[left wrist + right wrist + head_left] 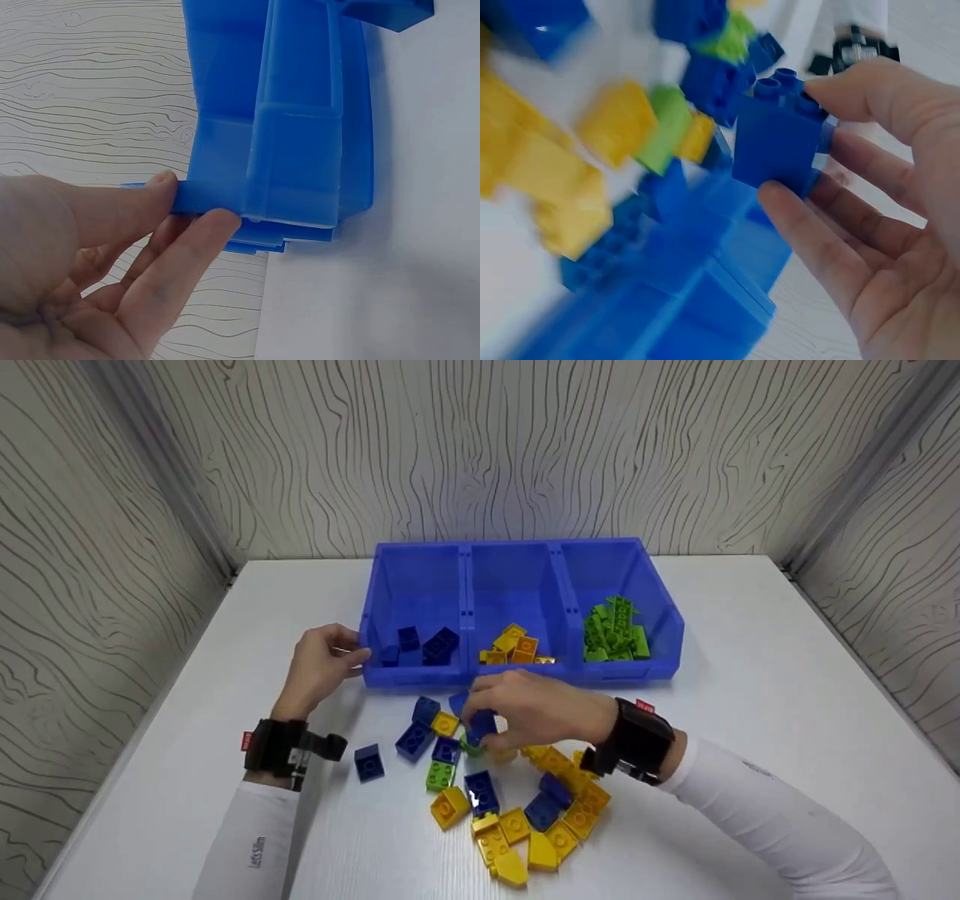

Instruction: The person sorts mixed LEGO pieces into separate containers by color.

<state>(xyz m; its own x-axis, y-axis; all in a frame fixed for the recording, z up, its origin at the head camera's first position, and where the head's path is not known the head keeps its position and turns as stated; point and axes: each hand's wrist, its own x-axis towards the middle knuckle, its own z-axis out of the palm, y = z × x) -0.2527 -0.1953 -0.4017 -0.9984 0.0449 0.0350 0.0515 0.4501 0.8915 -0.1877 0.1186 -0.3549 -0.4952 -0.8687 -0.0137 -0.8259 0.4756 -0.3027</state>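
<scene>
My right hand (536,709) holds a blue toy brick (774,142) between thumb and fingers, over the loose bricks just in front of the bin. In the right wrist view the brick's studs show on top. My left hand (319,666) pinches the left side wall of the blue three-compartment bin (296,169) between thumb and fingers. Dark blue bricks (441,645) lie in the left compartment, yellow bricks (510,639) in the middle one, and green bricks (619,634) in the right one.
Loose bricks spread over the white table (750,720) in front of the bin. Among them are a lone blue brick (369,763) on the left, a green brick (440,775) and several yellow bricks (587,810). A wood-grain panel (480,450) stands behind the bin.
</scene>
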